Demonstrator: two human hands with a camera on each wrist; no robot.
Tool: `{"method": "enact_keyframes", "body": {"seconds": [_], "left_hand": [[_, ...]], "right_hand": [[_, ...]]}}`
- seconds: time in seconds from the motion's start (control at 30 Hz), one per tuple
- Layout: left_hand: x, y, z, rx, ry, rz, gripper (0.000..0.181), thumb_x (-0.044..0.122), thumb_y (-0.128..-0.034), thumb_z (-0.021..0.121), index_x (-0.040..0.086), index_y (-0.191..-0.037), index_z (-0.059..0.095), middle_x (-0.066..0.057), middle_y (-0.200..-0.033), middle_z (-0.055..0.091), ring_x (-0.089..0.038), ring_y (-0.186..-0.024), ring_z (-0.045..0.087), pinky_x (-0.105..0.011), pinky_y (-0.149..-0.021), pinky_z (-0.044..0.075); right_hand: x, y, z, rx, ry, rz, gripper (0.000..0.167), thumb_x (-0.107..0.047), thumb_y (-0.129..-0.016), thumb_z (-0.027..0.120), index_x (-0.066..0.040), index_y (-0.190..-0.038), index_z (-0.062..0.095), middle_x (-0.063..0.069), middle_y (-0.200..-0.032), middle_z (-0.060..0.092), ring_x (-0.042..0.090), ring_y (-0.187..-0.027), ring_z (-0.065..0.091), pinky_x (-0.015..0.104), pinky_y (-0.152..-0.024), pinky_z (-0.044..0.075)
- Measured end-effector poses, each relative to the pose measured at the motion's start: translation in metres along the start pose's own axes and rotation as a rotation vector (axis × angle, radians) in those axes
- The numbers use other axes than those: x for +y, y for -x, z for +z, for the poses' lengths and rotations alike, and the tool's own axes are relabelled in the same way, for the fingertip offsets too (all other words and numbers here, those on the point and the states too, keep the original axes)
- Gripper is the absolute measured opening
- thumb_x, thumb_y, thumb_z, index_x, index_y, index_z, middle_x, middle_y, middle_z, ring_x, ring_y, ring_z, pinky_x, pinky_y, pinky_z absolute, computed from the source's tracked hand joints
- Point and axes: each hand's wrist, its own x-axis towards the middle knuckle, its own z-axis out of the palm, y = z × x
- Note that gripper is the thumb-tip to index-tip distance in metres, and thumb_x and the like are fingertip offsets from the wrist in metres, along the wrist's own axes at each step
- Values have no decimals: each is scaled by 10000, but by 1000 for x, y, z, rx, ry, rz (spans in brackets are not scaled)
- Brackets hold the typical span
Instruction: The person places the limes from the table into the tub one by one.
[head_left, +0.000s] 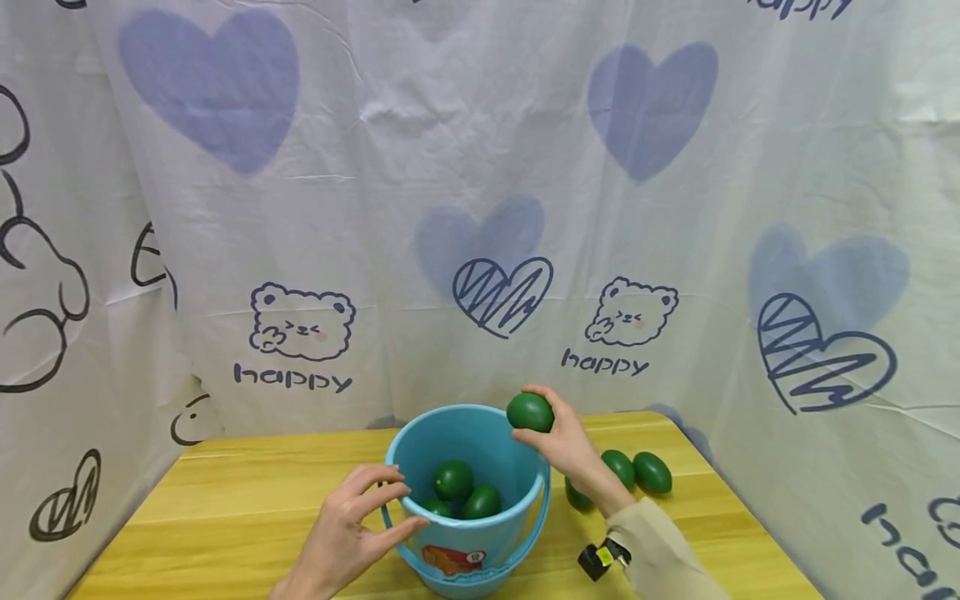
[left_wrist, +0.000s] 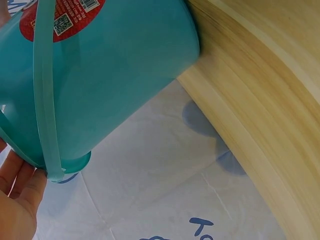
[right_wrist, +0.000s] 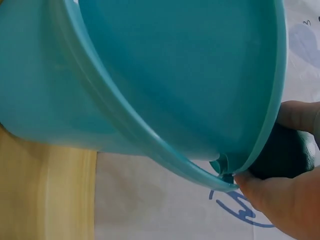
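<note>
Looks to me like a bucket-loading job. Right hand [head_left: 564, 435] has a green fruit [head_left: 529, 412] pinched between thumb and fingers at the right side of the blue bucket's [head_left: 504, 533] rim; can't tell if the fruit touches it. Left hand [head_left: 347, 518] is spread fairly wide, fingertips on the near-left rim, holding no fruit. I'd bring the fruit well inside, lower it, then let go so it doesn't bounce off the fruits in the bucket [head_left: 453, 481] (at least three). Light left-hand pressure should be plenty.

Bucket seems to be smooth plastic, round and tapered, with a thin hanging handle [head_left: 542, 517]. Fruits are glossy, egg-shaped, probably slippery. More green ones [head_left: 652, 472] sit on the wood-grain counter [head_left: 262, 483].
</note>
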Motion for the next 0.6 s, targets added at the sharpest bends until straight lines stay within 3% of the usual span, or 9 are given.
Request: {"method": "enact_keyframes", "body": {"seconds": [0.2,0.6], "left_hand": [[0,0,-1,-8,-3,-11,352,318,-679,897,228,-986,749,105,-1096,649,-116,-988,615,-328,-801,615],[1,-1,-2,-8,1,-21,352,316,-678,898,225,-984,750,113,-1095,645,-112,-990,614,-344,-802,617]], "right_hand": [[-3,-4,7,-66,75,-41,624,-58,-867,708,-150,-1420,435,141,-1326,552,313,-1125,585,501,-921,539],[-1,-10,12,-66,154,-93,665,-28,-798,775,-191,-1389,517,76,-1364,563,295,-1120,589,493,-919,543]]}}
